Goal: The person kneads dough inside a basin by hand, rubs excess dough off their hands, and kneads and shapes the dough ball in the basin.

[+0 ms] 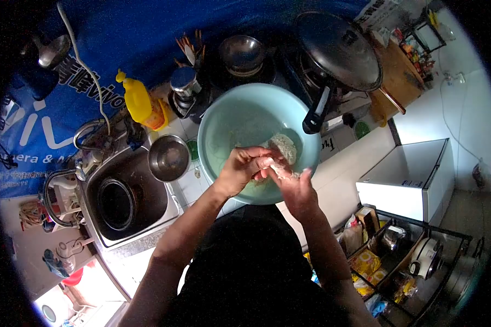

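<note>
A large pale green basin (215, 111) sits in front of me, with a rough, whitish lump of dough (283, 147) inside it. Over the basin's near side my two hands meet. My left hand (241, 170) is closed, its thumb and fingers pinching at sticky dough on the fingers of the other hand. My right hand (299, 195) is open, fingers stretched toward the left hand and thumb apart, with pale dough smeared along them. The dough lump lies just beyond the fingertips. The basin's bottom under my hands is partly hidden.
Left of the basin are a metal bowl (169, 158), a yellow bottle (142, 103) and a sink (147, 207) holding a black round pan (117, 204). Behind it stands a small steel bowl (242, 54). A lidded wok (338, 52) has its handle (317, 111) reaching near the basin's right rim.
</note>
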{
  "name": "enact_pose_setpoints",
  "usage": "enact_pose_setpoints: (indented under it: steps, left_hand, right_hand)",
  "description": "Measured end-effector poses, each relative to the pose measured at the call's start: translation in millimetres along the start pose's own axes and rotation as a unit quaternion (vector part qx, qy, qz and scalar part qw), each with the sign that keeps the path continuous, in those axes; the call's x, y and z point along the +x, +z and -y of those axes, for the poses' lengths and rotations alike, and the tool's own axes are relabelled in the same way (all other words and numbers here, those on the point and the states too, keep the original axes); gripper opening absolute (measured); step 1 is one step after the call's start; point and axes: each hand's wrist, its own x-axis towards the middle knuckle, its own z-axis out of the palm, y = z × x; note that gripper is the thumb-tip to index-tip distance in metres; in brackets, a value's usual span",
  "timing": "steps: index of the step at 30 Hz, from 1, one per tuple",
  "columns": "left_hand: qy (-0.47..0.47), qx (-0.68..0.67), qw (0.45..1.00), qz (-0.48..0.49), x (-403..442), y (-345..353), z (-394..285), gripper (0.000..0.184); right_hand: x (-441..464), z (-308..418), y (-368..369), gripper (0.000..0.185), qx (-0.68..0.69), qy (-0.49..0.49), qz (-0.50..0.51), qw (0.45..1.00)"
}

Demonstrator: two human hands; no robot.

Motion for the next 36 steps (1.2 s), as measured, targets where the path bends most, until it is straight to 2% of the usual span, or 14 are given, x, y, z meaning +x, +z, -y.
enact_pose_setpoints:
  steps: [7,11,13,15,17,21,22,23,24,26,29,33,35,36]
  left_hand:
    - [-0.025,-0.089,0.995,0.027,4,-1,-2,0.024]
    - [-0.017,-0.011,0.996,0.082,7,-5,-2,0.022]
    - [-0.022,0.033,0.995,0.096,10,-8,4,0.022]
    - [-0.029,0.077,0.990,0.112,12,-10,17,0.022]
    - [0.067,0.097,0.992,0.036,12,-10,30,0.020]
    - [0.040,-0.046,0.998,0.022,7,-3,28,0.013]
    - [0.028,0.011,0.999,0.023,9,-5,31,0.012]
    - [0.016,0.069,0.997,0.024,10,-6,32,0.013]
    - [0.013,0.070,0.997,0.024,10,-5,29,0.013]
    - [-0.073,0.103,0.992,-0.015,9,-1,20,0.022]
    - [-0.165,0.067,0.983,-0.046,9,-7,27,0.033]
    - [-0.121,-0.006,0.990,-0.069,11,12,19,0.033]
    - [-0.122,0.035,0.992,0.014,17,6,11,0.037]
    - [-0.117,0.064,0.991,0.026,19,7,6,0.031]
  right_hand:
    - [3,2,8,0.088,0.371,0.017,0.000,0.929]
    - [5,2,6,0.081,0.322,0.057,-0.056,0.943]
    - [6,-11,-6,0.076,0.064,0.055,-0.091,0.992]
    - [5,-12,-13,0.073,0.058,0.066,-0.067,0.994]
    - [5,-6,-13,0.073,-0.362,0.010,0.010,0.932]
    - [6,-6,-12,0.074,-0.393,0.030,-0.001,0.919]
    - [7,-10,-14,0.075,-0.098,0.053,-0.037,0.993]
    - [6,-13,-15,0.075,0.206,0.070,-0.070,0.974]
    - [5,-12,-16,0.075,0.209,0.069,-0.071,0.973]
    - [3,-7,-19,0.074,-0.219,0.083,-0.035,0.971]
    - [6,-44,-54,0.037,-0.269,-0.027,-0.083,0.959]
    - [4,-17,-20,0.037,-0.296,-0.100,-0.105,0.944]
    - [3,-3,-24,0.040,-0.604,-0.156,-0.045,0.780]
    - [3,3,-25,0.040,-0.603,-0.156,-0.047,0.781]
